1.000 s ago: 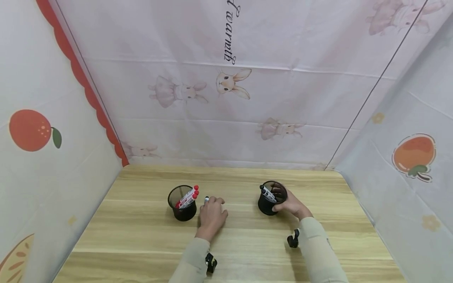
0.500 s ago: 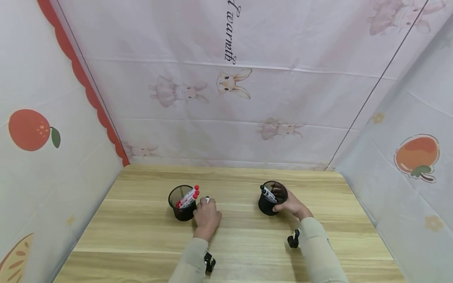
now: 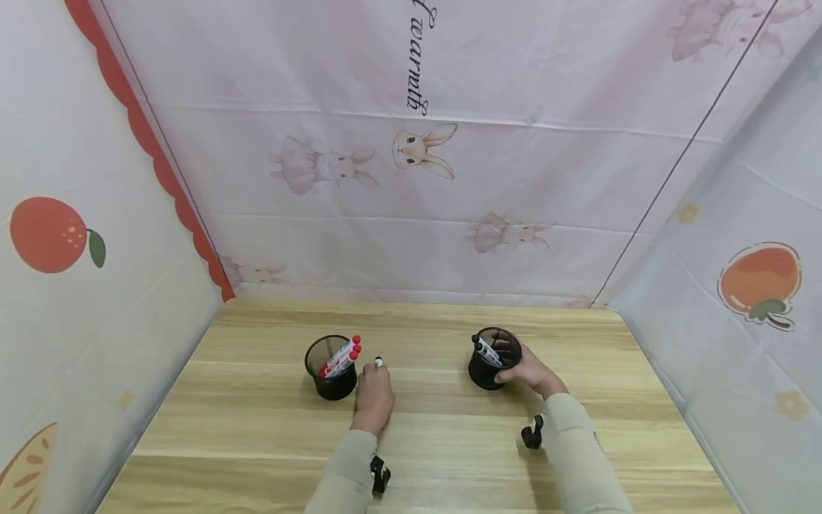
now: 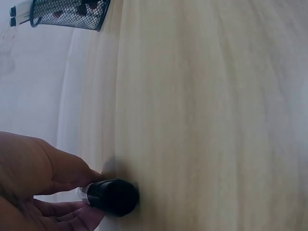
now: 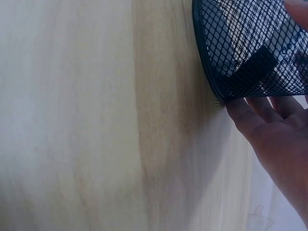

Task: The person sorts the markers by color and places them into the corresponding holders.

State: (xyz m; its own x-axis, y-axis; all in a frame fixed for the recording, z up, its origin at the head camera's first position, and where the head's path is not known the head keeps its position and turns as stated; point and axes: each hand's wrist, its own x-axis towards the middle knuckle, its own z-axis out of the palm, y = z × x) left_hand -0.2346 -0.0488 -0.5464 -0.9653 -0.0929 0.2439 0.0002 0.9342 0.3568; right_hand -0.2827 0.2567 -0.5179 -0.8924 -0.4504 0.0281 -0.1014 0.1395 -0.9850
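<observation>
My left hand (image 3: 375, 397) pinches a white marker with a black end (image 3: 378, 363). In the left wrist view the black end (image 4: 113, 197) juts out between thumb and fingers, close to the wooden tabletop. Just left of that hand stands a black mesh pen holder (image 3: 334, 387) with several red-capped markers (image 3: 341, 358) leaning in it. My right hand (image 3: 529, 371) grips a second black mesh pen holder (image 3: 484, 376) by its side, fingers curled round the mesh. Black-ended markers (image 3: 486, 352) lean inside that one. The right wrist view shows its mesh wall (image 5: 255, 53) and base up close.
Both pen holders stand on a light wooden table (image 3: 424, 457), with bare wood between them. Printed cloth walls (image 3: 411, 257) enclose the table at the back and both sides. A small black device (image 3: 532, 432) is strapped at each wrist.
My left hand has shifted slightly left, toward the holder with red-capped markers, and its fingers have closed in on the marker. The right hand keeps its grip on the other holder.
</observation>
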